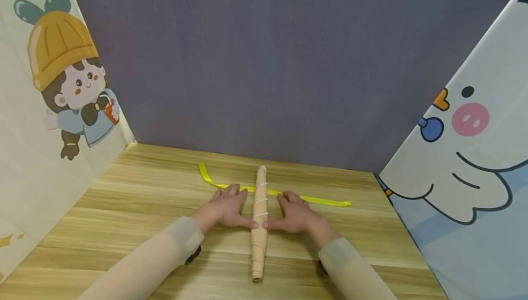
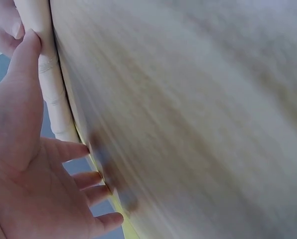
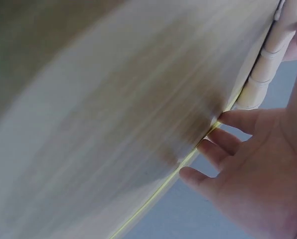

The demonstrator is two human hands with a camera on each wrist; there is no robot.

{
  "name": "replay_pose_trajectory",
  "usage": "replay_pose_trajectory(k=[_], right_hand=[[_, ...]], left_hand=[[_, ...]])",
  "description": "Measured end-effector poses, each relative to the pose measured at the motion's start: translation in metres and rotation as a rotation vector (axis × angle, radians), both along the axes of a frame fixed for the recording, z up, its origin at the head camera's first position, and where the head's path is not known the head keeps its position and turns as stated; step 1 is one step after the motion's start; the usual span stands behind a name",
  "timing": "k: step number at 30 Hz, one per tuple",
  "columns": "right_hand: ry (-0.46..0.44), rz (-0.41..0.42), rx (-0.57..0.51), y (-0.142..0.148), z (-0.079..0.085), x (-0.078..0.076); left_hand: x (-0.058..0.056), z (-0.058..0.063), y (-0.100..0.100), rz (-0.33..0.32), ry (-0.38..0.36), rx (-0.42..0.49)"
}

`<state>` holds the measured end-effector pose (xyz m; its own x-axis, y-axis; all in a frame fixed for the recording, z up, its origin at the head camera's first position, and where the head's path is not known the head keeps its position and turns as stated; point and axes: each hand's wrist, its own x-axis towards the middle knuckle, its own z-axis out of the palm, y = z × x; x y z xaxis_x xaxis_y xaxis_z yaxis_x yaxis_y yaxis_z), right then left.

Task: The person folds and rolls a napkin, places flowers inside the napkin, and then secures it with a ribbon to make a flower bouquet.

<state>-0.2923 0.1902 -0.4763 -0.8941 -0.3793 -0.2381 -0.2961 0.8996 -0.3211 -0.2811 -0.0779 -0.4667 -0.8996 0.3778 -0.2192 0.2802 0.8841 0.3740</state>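
Note:
A beige sheet rolled into a long tapered roll [image 1: 259, 242] lies lengthwise on the table, its overlapping edges winding in a spiral. Its material is hard to tell. Under its far half, a yellow ribbon [image 1: 326, 200] runs crosswise, the left end curling away. My left hand [image 1: 226, 209] is spread on the left side, thumb on the roll and fingertips at the ribbon. Mirroring it, my right hand [image 1: 298, 215] rests its thumb on the roll's right side. In the right wrist view, its extended fingertips touch the table along the ribbon [image 3: 153, 199].
The wood-grain table [image 1: 136, 226] ends at a dark grey-blue back panel [image 1: 264, 61]. Printed cartoon panels stand at the left [image 1: 24, 153] and right [image 1: 486, 190] of the table.

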Motion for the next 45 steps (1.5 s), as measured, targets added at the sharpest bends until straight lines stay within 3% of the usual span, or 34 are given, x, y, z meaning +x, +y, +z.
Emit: replay_pose_trajectory(k=[14,28,38,45], right_hand=[[0.046,-0.016,0.005,-0.001,0.004,0.019],[0.099,-0.024,0.001,-0.002,0.003,0.021],[0.091,0.022,0.007,-0.004,0.004,0.021],[0.084,0.021,0.024,-0.004,0.002,0.020]], left_hand=[[0.008,-0.002,0.002,-0.001,0.086,-0.039],[0.014,-0.002,0.003,0.004,0.160,-0.074],[0.019,0.000,0.005,-0.002,0.066,-0.043],[0.017,-0.002,0.006,-0.002,0.103,-0.074]])
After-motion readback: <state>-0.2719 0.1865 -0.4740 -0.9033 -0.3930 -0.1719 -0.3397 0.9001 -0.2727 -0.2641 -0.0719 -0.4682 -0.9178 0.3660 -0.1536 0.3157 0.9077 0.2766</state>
